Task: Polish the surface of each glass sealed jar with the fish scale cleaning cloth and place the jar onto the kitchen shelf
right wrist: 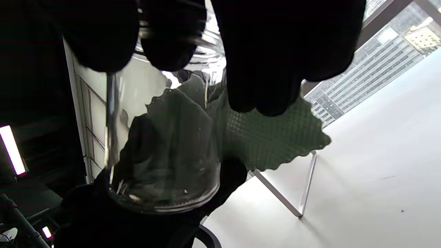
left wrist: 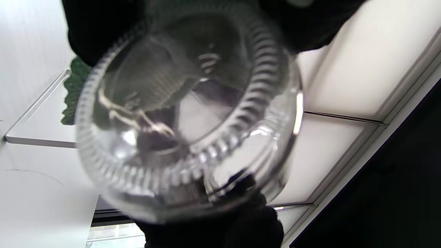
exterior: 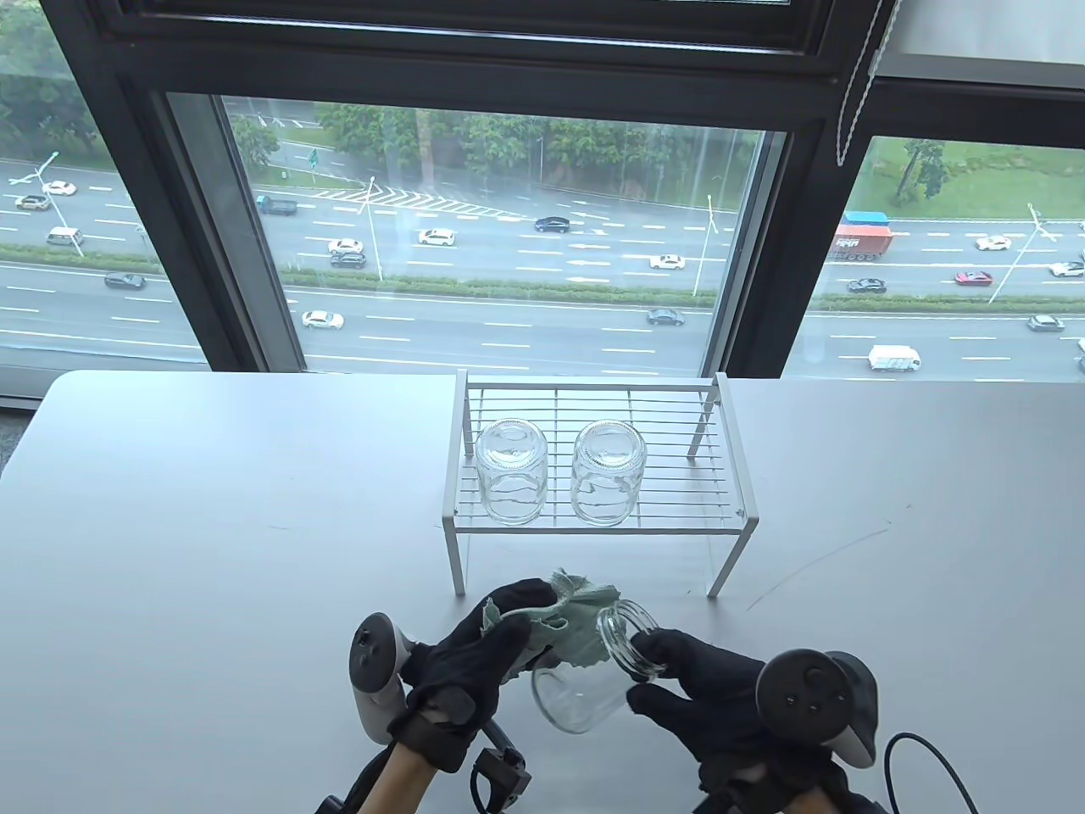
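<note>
A clear glass jar [exterior: 593, 678] is held tilted above the table's near edge, its threaded mouth [exterior: 629, 638] pointing up and right. My right hand [exterior: 691, 687] grips it by the mouth end. My left hand [exterior: 500, 640] holds a pale green cloth [exterior: 572, 615] and presses it against the jar's side. Seen from the left wrist, the jar's ribbed base [left wrist: 186, 113] fills the frame. From the right wrist, the cloth [right wrist: 272, 137] lies behind the jar [right wrist: 165, 148]. Two more jars [exterior: 510, 471] [exterior: 607, 473] stand upside down on the white wire shelf [exterior: 720, 500].
The shelf stands at the table's middle, with free wire surface right of the two jars. A window with a road view runs behind the table [exterior: 212, 509]. A black cable [exterior: 924, 755] loops at the bottom right.
</note>
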`<state>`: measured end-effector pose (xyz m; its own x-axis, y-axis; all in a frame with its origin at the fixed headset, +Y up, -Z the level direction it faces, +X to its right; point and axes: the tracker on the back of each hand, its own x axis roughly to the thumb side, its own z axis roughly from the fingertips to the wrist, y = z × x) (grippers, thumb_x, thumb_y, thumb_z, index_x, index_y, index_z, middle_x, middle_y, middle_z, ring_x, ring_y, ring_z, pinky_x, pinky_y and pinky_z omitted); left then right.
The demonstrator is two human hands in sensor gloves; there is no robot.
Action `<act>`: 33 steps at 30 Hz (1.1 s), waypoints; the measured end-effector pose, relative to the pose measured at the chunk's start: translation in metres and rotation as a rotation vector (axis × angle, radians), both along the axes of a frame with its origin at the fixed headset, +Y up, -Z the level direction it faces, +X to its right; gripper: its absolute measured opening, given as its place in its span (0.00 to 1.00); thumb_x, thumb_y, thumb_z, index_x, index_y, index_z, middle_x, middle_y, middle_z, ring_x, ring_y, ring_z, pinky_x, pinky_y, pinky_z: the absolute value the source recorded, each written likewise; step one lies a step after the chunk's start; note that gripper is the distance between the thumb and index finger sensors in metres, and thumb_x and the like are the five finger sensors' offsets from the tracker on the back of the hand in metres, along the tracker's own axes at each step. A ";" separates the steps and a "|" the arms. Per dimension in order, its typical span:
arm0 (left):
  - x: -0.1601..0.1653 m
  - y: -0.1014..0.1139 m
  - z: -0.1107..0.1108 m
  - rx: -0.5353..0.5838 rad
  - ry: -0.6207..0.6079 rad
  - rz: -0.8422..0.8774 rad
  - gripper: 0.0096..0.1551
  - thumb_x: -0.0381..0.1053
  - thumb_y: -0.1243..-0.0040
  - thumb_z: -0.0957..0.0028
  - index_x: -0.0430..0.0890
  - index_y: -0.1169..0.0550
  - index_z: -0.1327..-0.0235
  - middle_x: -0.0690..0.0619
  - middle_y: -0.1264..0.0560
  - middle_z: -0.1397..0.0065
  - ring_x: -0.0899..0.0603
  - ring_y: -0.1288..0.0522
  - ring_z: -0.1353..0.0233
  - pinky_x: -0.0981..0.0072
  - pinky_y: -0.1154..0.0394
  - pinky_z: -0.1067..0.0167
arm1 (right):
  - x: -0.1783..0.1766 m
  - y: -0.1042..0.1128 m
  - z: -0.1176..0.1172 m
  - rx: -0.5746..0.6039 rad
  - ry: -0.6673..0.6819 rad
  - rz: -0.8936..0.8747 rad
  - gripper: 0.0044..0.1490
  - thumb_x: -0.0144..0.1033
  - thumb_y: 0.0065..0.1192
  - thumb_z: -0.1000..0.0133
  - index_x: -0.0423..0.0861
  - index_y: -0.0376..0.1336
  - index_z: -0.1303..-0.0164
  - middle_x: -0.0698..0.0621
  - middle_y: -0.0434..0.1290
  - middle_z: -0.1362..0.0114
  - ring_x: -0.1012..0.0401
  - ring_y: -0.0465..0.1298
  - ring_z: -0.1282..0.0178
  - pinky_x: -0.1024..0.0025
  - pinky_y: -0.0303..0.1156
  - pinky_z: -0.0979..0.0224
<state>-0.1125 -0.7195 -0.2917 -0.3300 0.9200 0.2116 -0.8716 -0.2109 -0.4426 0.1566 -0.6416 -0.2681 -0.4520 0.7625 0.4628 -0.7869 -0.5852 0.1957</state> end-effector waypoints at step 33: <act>0.023 -0.009 0.010 -0.125 -0.158 0.244 0.35 0.73 0.44 0.40 0.63 0.32 0.21 0.35 0.40 0.14 0.21 0.31 0.27 0.43 0.17 0.45 | 0.010 -0.042 -0.017 -0.109 0.081 -0.140 0.43 0.65 0.67 0.55 0.60 0.64 0.28 0.45 0.82 0.40 0.49 0.83 0.45 0.49 0.75 0.38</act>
